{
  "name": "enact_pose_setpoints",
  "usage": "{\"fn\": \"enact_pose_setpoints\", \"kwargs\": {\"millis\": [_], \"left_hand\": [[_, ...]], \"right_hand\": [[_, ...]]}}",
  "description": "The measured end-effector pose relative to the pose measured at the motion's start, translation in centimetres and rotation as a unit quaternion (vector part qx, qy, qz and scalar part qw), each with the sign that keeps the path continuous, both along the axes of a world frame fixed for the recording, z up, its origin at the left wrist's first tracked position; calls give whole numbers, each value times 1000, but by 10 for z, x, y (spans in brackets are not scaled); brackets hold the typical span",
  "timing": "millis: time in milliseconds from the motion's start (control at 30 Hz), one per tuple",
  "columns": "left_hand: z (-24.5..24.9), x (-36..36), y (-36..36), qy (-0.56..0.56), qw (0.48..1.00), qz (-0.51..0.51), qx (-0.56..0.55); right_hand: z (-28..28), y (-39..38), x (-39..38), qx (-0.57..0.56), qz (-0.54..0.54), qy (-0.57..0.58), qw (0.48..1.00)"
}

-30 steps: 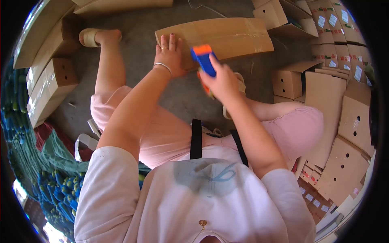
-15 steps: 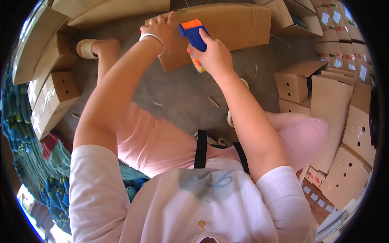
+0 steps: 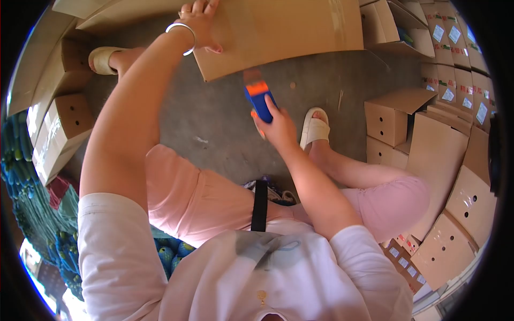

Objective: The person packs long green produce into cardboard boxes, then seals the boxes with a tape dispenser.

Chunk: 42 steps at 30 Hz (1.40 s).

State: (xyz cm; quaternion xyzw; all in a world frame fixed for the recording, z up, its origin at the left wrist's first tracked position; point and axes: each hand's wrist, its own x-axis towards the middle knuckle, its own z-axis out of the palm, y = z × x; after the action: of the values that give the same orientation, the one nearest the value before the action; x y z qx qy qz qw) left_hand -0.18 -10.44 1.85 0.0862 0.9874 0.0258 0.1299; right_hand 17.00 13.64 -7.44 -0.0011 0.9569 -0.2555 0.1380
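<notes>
A large brown cardboard box (image 3: 284, 32) lies across the top of the view. My left hand (image 3: 198, 27), with a white bangle at its wrist, spans the box's left end, thumb on the near side and fingers towards the far side. In my right hand (image 3: 278, 125) is a blue and orange tape dispenser (image 3: 261, 101). My fingers wrap round its handle, and its head points at the box from a short way off, over the floor. Its front end is blurred, and the roll is mostly hidden by the hand.
Open cartons (image 3: 396, 115) and flattened cardboard stand on the right, with stacked labelled boxes (image 3: 450, 80) behind. More cartons (image 3: 69, 120) line the left, beside green and blue netted goods (image 3: 48, 224). Small scraps (image 3: 201, 140) lie on the concrete floor.
My right hand has drawn the tape dispenser back from the box, towards my body. My left hand has moved up and left; the box sits higher in view, showing a broader face.
</notes>
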Motion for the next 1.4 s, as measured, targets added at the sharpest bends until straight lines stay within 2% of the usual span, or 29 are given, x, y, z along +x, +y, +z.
{"fn": "enact_pose_setpoints", "kwargs": {"millis": [33, 67, 167, 200, 233, 300, 333, 367, 433, 467, 533, 567, 633, 700, 767, 800, 867, 900, 967, 1033, 1067, 1100, 1133, 1200, 1233, 1267, 1300, 1333, 1400], "left_hand": [[4, 4, 5, 23, 999, -26, -15], [-26, -6, 0, -30, 999, -7, 31], [-13, -33, -4, -22, 998, -45, -25], [-21, -26, -13, -15, 999, 35, -3], [-26, -25, -18, -14, 999, 35, -5], [-35, -22, -20, 49, 998, 14, 39], [-37, -15, -16, 49, 998, 9, 40], [-36, -6, -14, 73, 996, 7, 52], [-30, 10, -8, 120, 991, 9, 57], [-28, 23, -1, 139, 989, 12, 51], [-33, 47, 18, 176, 983, 33, -32], [-20, 58, 27, 156, 986, 27, -56], [-8, 71, 35, 137, 987, -7, -79], [-4, 83, 39, 135, 988, -33, -64], [-2, 95, 47, 97, 994, -24, -37], [-3, 102, 52, 62, 998, -16, -24], [0, 117, 61, 8, 1000, -9, 0], [0, 130, 67, -9, 1000, -25, -10], [0, 142, 77, -17, 999, -23, -24], [-4, 143, 73, -52, 995, 24, 81], [-15, 141, 63, -14, 970, 118, 211], [-28, 138, 53, 30, 920, 202, 335], [-42, 136, 46, 44, 919, 211, 330], [-65, 133, 36, 107, 787, 467, 388], [-60, 133, 34, 114, 784, 475, 384], [-54, 133, 34, -38, 628, 606, 487], [-49, 133, 35, -185, 424, 688, 558], [-50, 135, 39, -180, 421, 690, 561], [-52, 134, 46, -220, 391, 590, 671]], "right_hand": [[-4, -6, -19, 13, 4, -7, 1000], [0, -13, -37, 15, -2, -31, 999], [28, -31, -77, 3, -24, -82, 996], [33, -34, -87, -12, -35, -113, 993], [34, -33, -98, -14, -35, -112, 993], [32, -26, -118, -105, -52, -213, 970], [10, -25, -121, -147, -99, -236, 955], [-6, -18, -113, -151, -101, -232, 956], [2, -16, -103, -18, -16, -225, 974], [-4, -6, -90, -40, 60, -227, 971], [42, 16, -74, -118, 198, -309, 923], [54, 33, -73, -135, 258, -336, 896], [95, 72, -83, -126, 235, -436, 860], [142, 110, -101, -184, 159, -429, 870], [180, 143, -114, -267, 81, -338, 899], [195, 157, -119, -269, 86, -330, 901], [222, 181, -129, -341, -29, -234, 910], [230, 194, -135, -374, -82, -186, 905], [216, 224, -155, -389, -162, -183, 888], [190, 239, -169, -453, -221, -93, 859], [180, 243, -174, -457, -254, -75, 849], [168, 250, -180, -461, -289, -57, 837], [140, 272, -191, -491, -306, -35, 815], [110, 286, -209, -541, -349, 11, 766], [103, 284, -218, -558, -374, 33, 740], [95, 283, -229, -556, -373, 33, 742], [88, 282, -240, -553, -372, 35, 744], [85, 274, -247, -551, -353, 4, 756], [69, 269, -259, -532, -323, -47, 781]]}}
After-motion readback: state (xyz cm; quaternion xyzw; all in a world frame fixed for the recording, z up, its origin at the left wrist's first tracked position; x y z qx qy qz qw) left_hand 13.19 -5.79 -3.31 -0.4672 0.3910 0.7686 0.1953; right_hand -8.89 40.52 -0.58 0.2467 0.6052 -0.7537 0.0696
